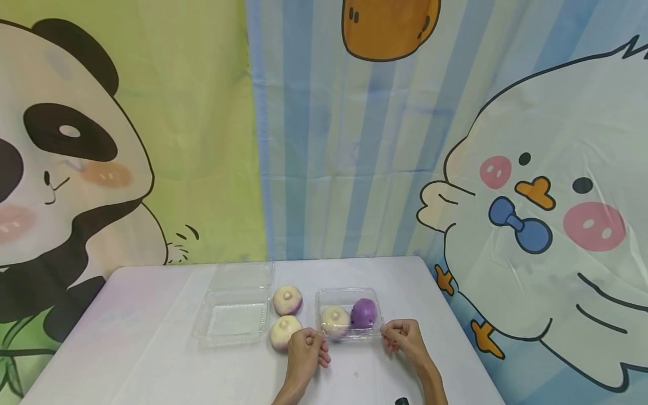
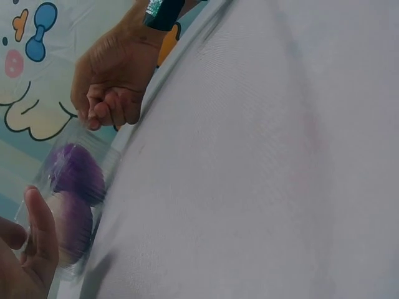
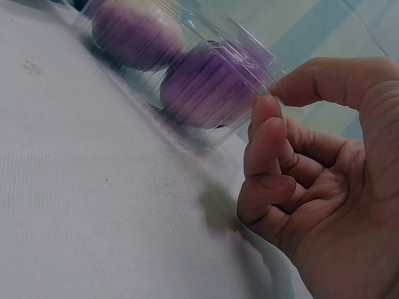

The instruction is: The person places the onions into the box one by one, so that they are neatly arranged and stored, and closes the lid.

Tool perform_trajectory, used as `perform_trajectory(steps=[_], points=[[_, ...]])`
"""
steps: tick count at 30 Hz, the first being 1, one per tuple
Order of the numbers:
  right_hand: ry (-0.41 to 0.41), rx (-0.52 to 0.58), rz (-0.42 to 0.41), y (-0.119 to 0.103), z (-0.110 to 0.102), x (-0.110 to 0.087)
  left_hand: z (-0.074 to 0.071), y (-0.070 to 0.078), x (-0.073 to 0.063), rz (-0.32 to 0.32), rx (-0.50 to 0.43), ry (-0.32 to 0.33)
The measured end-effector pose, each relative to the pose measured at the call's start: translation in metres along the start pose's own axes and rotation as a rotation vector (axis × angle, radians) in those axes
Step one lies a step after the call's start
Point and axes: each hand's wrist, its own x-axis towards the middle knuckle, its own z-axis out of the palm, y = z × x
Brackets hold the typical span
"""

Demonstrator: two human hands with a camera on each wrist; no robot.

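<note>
A clear plastic clamshell box (image 1: 349, 291) sits on the table with its lid down. Inside are a cream round piece (image 1: 335, 320) with a small knob, purple below, and a purple round piece (image 1: 363, 313). My left hand (image 1: 306, 351) pinches the box's near left corner. At the near right corner, my right hand (image 1: 407, 340) pinches the rim between thumb and index finger; its other fingers (image 3: 268, 193) curl in below. Left of the box, two cream-and-purple knobbed pieces, one farther back (image 1: 287, 300) and one nearer (image 1: 284, 332), lie beside the left hand.
An opened clear clamshell box (image 1: 235, 320) lies on the left of the white table (image 1: 152, 349), its lid folded back. A small black object (image 1: 402, 401) shows at the bottom of the head view. Behind the table hangs a cartoon-printed curtain (image 1: 324, 140).
</note>
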Motion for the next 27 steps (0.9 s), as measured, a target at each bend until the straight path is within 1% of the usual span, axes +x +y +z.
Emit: perform_trajectory(steps=[5, 9, 12, 18, 23, 27], points=[[-0.008, 0.003, 0.000, 0.001, -0.003, -0.002, 0.002, -0.001, 0.000, -0.010, 0.003, -0.004], [0.002, -0.007, -0.006, 0.001, -0.003, -0.002, 0.004, 0.001, 0.002, 0.003, 0.022, 0.005], [0.023, -0.015, -0.012, 0.001, -0.003, -0.001, 0.006, 0.003, 0.003, 0.013, 0.032, 0.014], [0.072, -0.011, -0.023, 0.001, -0.001, 0.003, 0.010, 0.005, 0.010, 0.010, 0.044, 0.045], [0.116, 0.020, -0.023, 0.004, 0.001, 0.008, 0.013, 0.006, 0.016, 0.006, 0.034, 0.057], [0.140, 0.011, -0.052, 0.004, 0.001, 0.012, 0.017, 0.006, 0.021, 0.004, 0.019, 0.063]])
